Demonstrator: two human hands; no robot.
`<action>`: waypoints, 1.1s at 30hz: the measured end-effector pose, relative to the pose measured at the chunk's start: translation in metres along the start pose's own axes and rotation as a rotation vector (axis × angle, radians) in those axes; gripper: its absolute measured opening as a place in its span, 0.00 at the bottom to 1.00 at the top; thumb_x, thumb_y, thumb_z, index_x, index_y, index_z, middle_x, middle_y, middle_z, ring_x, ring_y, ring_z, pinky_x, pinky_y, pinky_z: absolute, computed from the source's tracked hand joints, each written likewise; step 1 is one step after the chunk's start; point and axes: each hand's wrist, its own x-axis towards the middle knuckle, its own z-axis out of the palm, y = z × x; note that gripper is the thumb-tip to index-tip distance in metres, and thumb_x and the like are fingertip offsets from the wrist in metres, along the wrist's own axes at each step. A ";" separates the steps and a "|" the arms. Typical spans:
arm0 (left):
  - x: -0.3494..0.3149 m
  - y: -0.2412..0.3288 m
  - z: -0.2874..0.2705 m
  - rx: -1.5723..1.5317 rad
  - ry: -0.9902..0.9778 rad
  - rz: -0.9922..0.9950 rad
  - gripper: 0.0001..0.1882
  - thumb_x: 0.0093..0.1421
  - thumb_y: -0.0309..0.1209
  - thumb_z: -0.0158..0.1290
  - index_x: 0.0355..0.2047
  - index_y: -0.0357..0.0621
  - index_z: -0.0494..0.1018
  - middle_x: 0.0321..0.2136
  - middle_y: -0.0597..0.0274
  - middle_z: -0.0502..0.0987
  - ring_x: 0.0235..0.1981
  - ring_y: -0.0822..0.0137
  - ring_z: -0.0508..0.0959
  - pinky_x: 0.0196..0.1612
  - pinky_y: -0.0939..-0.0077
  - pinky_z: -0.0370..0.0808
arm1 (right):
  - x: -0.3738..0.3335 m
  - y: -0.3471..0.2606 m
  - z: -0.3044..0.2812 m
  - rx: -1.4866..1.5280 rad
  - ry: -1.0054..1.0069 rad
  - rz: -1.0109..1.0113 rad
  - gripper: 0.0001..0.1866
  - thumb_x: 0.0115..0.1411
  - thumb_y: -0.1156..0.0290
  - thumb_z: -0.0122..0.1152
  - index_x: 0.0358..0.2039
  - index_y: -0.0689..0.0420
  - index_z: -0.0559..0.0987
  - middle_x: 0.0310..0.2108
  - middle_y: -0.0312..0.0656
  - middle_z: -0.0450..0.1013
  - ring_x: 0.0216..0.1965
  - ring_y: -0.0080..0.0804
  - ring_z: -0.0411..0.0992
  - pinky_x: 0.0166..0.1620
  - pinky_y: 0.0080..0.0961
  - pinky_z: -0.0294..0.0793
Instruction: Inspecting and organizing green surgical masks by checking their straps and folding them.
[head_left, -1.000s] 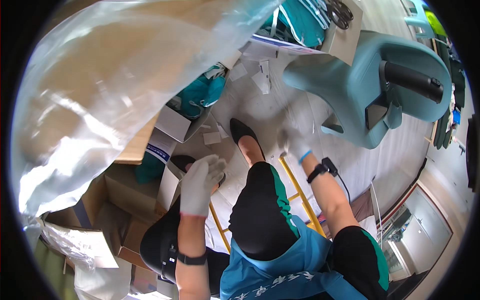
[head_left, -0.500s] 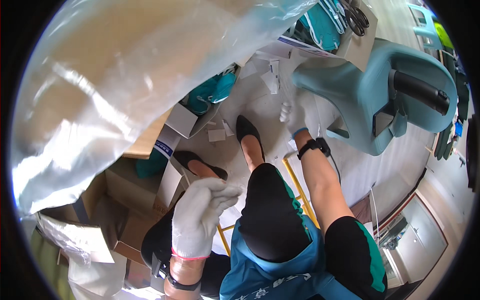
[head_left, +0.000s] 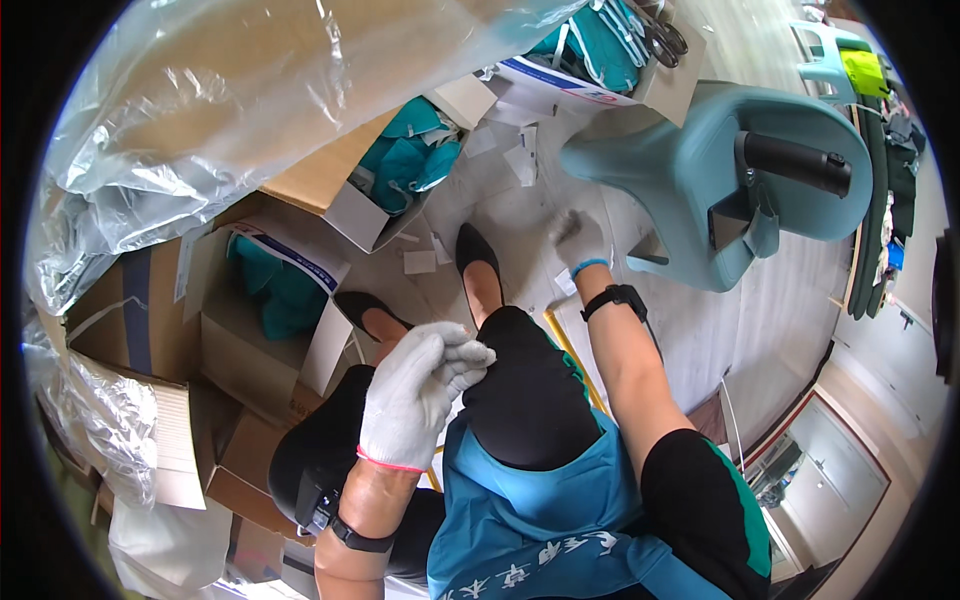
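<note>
My left hand [head_left: 418, 385], in a white knit glove with a pink cuff edge, hovers over my left knee. Its fingers are loosely bent, with nothing visible in them. Farther forward, my right hand [head_left: 583, 242] reaches low past my right knee, in a white glove with a blue cuff edge. Motion smears its fingertips, so I cannot make out whether they hold anything. The nearest things to it are the blue-grey plastic chair [head_left: 690, 165] on its right and paper scraps [head_left: 522, 160] on the floor ahead.
Clear plastic sheeting [head_left: 240, 100] spreads over the upper left. Cardboard boxes hold teal cloth pieces [head_left: 405, 160]; another teal cloth bundle [head_left: 280, 290] sits lower left. Black-handled scissors [head_left: 664, 44] lie on a box at the top. A black cylindrical device [head_left: 795, 163] rests on the chair.
The view has shifted, and the plastic sheeting covers less, so more of the left boxes shows. My right hand's fingers look more drawn in. My left hand stays near my knee.
</note>
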 end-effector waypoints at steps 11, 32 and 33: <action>-0.017 0.019 -0.025 0.076 0.112 0.074 0.10 0.67 0.18 0.36 0.41 0.28 0.68 0.34 0.47 0.78 0.40 0.60 0.81 0.44 0.73 0.80 | 0.014 0.070 0.024 -2.246 0.108 -0.927 0.22 0.54 0.70 0.56 0.51 0.56 0.72 0.45 0.47 0.72 0.49 0.46 0.71 0.52 0.39 0.70; -0.026 0.027 0.000 0.413 -0.109 0.171 0.15 0.72 0.28 0.34 0.47 0.29 0.67 0.37 0.49 0.77 0.44 0.61 0.79 0.50 0.68 0.76 | -0.033 0.000 0.017 -0.573 -0.531 -0.102 0.25 0.62 0.72 0.53 0.58 0.68 0.66 0.52 0.53 0.71 0.50 0.45 0.73 0.47 0.35 0.73; -0.025 0.023 0.003 0.223 -0.088 0.123 0.15 0.72 0.30 0.36 0.46 0.30 0.67 0.36 0.51 0.76 0.42 0.61 0.78 0.48 0.68 0.75 | -0.039 -0.003 0.025 -0.327 -0.544 0.104 0.22 0.61 0.75 0.53 0.55 0.70 0.68 0.51 0.54 0.72 0.49 0.46 0.74 0.45 0.34 0.74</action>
